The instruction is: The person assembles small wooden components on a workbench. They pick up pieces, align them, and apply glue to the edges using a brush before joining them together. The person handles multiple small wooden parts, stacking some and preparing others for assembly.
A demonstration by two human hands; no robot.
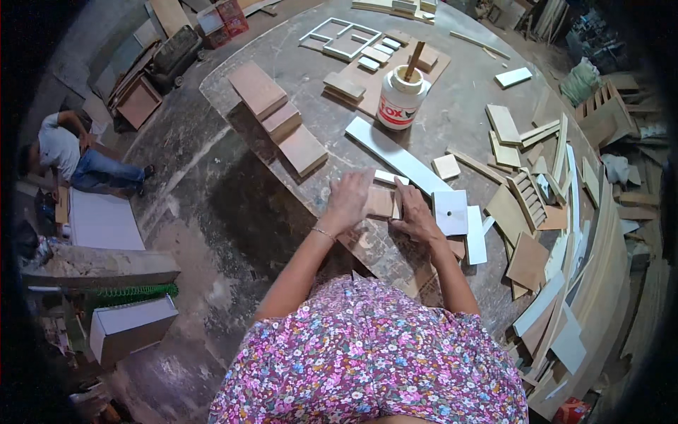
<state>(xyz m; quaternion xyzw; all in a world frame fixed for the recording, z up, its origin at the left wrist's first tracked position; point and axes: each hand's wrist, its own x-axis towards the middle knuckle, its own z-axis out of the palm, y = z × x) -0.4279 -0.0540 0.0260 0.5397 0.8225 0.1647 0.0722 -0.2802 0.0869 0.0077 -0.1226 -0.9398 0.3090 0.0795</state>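
Near the table's front edge, my left hand (347, 203) and my right hand (418, 218) press from both sides on a small wooden assembly (380, 203). It has a reddish-brown face, a white strip (387, 177) along its far side and a pale strip by my right fingers. Both hands are closed on it; the fingers partly hide its sides. Close by my right hand lies a white square piece (450, 212) with a dark hole. Beyond my hands, a long white board (392, 155) rests at a slant. Stepped wooden blocks (281, 119) stand to the left.
A white glue jar (401, 102) with a stick in it stands behind the long board. A white frame (340, 39) and small pieces lie farther back. Loose offcuts (526, 194) crowd the right side. A person (85, 152) sits at far left, beyond the table edge.
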